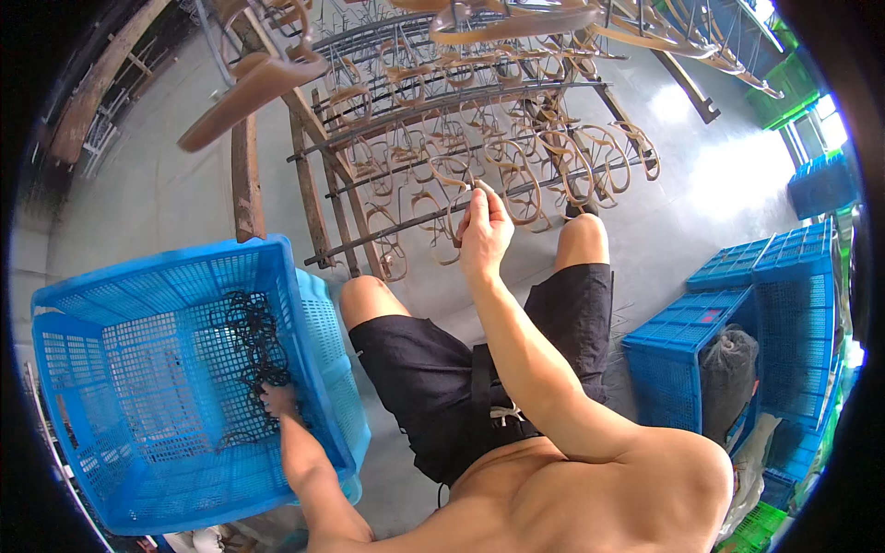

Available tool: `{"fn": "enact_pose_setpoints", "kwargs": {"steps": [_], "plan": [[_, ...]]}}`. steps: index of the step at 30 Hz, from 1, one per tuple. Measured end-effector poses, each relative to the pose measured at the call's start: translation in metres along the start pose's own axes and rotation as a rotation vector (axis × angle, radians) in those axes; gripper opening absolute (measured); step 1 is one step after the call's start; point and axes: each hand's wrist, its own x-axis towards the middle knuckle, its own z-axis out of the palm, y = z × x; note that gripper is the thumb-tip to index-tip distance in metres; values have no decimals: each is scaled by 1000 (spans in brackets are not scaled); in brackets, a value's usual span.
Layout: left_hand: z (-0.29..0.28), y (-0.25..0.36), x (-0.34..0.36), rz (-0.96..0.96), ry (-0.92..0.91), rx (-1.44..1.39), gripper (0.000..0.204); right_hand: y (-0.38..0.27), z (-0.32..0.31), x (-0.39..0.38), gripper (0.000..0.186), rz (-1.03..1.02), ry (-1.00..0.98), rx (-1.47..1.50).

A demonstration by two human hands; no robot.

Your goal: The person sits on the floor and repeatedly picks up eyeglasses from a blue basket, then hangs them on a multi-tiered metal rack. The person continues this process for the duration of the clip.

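Note:
In the blue mesh basket (166, 442) at my left, my left hand (277, 400) reaches down into a tangle of thin black cord-like loops (253, 336). Its fingers curl at the lower end of the tangle, partly lost among the strands. My right hand (486, 230) is raised ahead of me at the near side of a rack. Its thumb and fingers pinch together at one of the tan loops (450, 169) there; the exact grip is hidden by the fingertips. Many similar tan loops (516, 184) hang in rows from dark rods (396, 228).
The rack's wooden posts (247, 175) stand beyond the basket. Overhead, a large brown curved piece (258, 88) juts close to me. Blue crates (682, 341) are stacked at the right, one with a dark plastic bag (728, 369). A green crate (788, 88) sits far right.

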Motion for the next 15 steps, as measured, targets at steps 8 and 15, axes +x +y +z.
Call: {"fn": "enact_pose_setpoints", "kwargs": {"steps": [8, 15], "plan": [[-60, -3, 16, 88, -172, 106, 39, -1, 8, -2, 22, 4, 67, 3], [-120, 30, 8, 476, -182, 167, 60, 5, 3, 2, 22, -68, 17, -81]]}}
